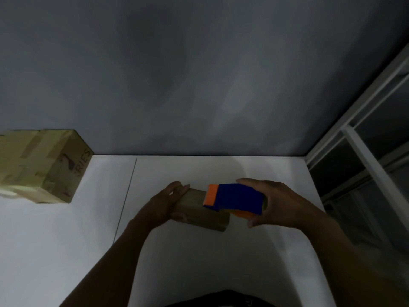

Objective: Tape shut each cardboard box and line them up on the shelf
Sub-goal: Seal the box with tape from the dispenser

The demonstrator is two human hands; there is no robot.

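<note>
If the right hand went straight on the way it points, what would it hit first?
Likely the left hand, gripping the left end of the box. The right hand aims its tape dispenser leftward along the box top, though depth is unclear.

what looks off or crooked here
Nothing spilled or damaged. The larger box at the left wears patchy, overlapping tape strips. The small box lies slanted to the back wall, but the left hand holds it while the right hand holds the tape dispenser over it.
</note>
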